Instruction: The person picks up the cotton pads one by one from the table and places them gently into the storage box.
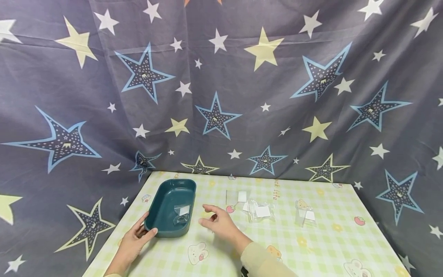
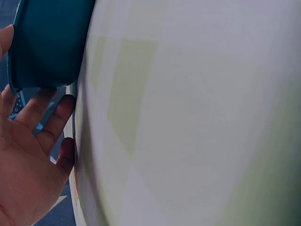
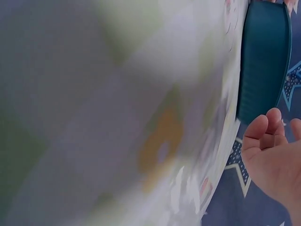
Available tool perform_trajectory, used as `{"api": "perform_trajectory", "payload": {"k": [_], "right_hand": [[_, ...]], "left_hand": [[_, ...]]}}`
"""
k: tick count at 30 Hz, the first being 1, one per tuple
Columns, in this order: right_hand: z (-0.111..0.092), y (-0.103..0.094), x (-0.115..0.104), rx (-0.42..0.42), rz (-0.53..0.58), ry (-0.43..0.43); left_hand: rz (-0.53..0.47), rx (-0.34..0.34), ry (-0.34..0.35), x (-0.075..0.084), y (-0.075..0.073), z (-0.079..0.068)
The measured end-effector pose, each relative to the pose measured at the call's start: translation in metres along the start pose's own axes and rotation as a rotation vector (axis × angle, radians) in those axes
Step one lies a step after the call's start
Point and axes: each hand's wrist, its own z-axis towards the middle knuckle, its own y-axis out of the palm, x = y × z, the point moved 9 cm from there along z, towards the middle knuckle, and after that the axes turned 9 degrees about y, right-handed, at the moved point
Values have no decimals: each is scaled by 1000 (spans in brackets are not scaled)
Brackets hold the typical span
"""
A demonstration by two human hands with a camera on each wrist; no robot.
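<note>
A dark teal rectangular dish [image 1: 169,200] with rounded corners stands at the left of the table. My left hand [image 1: 135,236] holds its near left corner, thumb at the near end and fingers along the left side. In the left wrist view the left hand [image 2: 33,141] has its fingertips against the dish [image 2: 51,47]. Inside the dish lies a small clear plastic bag [image 1: 181,213] with a white label. Just right of the dish, my right hand [image 1: 221,227] hovers, thumb and index finger apart, with nothing seen between them. The right wrist view shows that hand [image 3: 277,155] beside the dish [image 3: 265,61].
Several clear packets with white labels lie on the checked tablecloth [image 1: 332,246]: one bag [image 1: 262,211] in the middle, a flat packet [image 1: 238,197] behind it and another packet [image 1: 306,216] to the right. A star-patterned curtain [image 1: 221,77] hangs behind the table.
</note>
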Motion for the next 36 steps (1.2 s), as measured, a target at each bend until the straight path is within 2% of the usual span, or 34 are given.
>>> {"api": "perform_trajectory", "payload": {"k": [10,16,36], "right_hand": [[-12,-32,11,2,-5,7],[-22,-60,14,15,-36,-6],[-53,-162,42,237,-94,89]], "left_hand": [[2,2,2,-3,0,1],[8,-4,-1,-2,0,1],[12,-6,-9,-4,-1,2]]}}
